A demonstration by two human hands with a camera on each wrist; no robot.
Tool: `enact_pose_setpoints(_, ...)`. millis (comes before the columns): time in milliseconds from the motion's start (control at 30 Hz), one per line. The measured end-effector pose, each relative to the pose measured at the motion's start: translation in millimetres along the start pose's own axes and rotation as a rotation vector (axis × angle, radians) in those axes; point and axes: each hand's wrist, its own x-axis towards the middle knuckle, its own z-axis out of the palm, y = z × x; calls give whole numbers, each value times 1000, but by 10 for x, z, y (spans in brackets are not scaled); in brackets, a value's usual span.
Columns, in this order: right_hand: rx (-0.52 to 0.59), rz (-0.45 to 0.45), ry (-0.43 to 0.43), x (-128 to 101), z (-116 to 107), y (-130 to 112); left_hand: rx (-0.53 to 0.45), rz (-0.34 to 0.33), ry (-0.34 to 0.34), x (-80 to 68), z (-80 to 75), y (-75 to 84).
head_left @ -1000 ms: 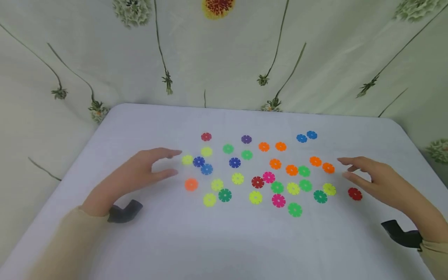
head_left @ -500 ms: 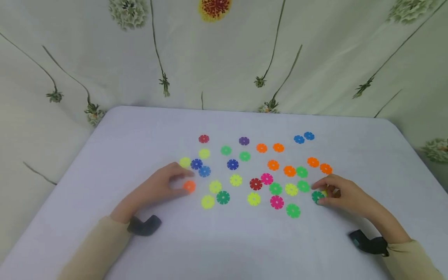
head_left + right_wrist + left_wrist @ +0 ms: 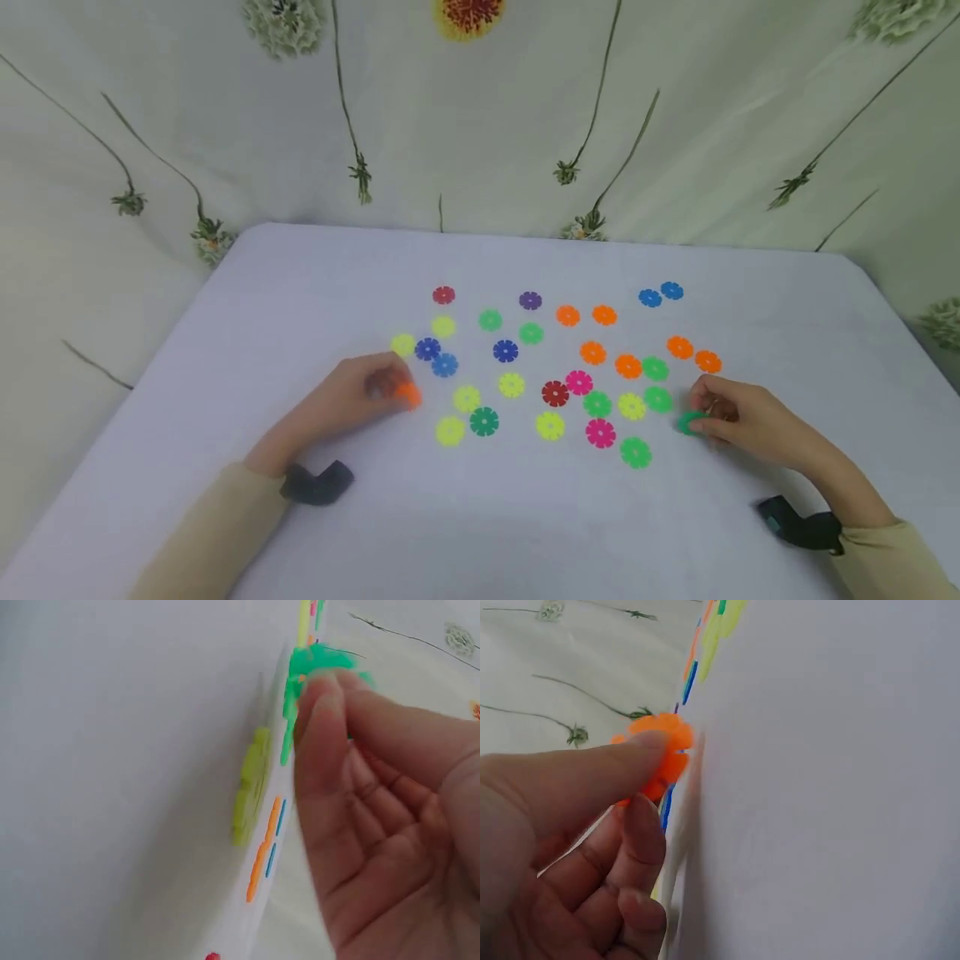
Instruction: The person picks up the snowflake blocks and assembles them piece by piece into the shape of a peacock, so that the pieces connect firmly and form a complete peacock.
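1. Currently, bent left fingers [image 3: 641,832] pinch an orange disc [image 3: 408,396]; bent right fingers [image 3: 319,750] pinch a green disc [image 3: 688,423].
2. Two are in hand; many bright discs [image 3: 555,393] lie unheld, between and beyond both sets of fingers.
3. White desk [image 3: 487,533] beneath the fingers; flower-printed cloth [image 3: 465,125] hangs beyond its far edge.

"How many orange discs [image 3: 567,315]?"
"Seven, one of them held."
"Green discs [image 3: 491,320]?"
"Eight: six light, two dark, one dark one held."
"Yellow discs [image 3: 512,384]?"
"Eight, one clear only from the right wrist."
"Blue discs [image 3: 506,351]?"
"Five: three toward the left, two far right."
"The others?"
"Two pink discs [image 3: 579,382], one purple disc [image 3: 530,300], two red discs [image 3: 555,393], plus one red edge [image 3: 212,957] from the right wrist."
"Hands [image 3: 757,421]?"
"Two."
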Motion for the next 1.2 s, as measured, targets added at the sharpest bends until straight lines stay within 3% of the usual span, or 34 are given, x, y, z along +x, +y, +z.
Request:
enact_pose_setpoints(100,107,-21,50,1,57,-111,-215,-58,-34,36,129,150)
enact_pose_setpoints(233,286,-100,167,115,276,-417,-589,-155,-150,66,392,520)
enact_pose_setpoints(300,400,-134,175,202,431,-598,-745,-186,-211,62,533,699)
enact_pose_setpoints(400,545,-200,140,314,660,-813,-895,-204,-269,34,706,884)
enact_pose_setpoints(567,603,-277,146,369,888,-969,-1005,-264,-274,-13,872,1003)
enact_pose_setpoints(900,521,-400,229,332,1088,-963,-1118,-287,-286,-65,954,1002)
enact_pose_setpoints(1067,447,-463,266,308,1186,-966,-1139,-290,-288,-82,974,1009)
enact_pose_setpoints(1200,400,-459,253,321,1200,-975,-1116,-302,-271,-85,985,978)
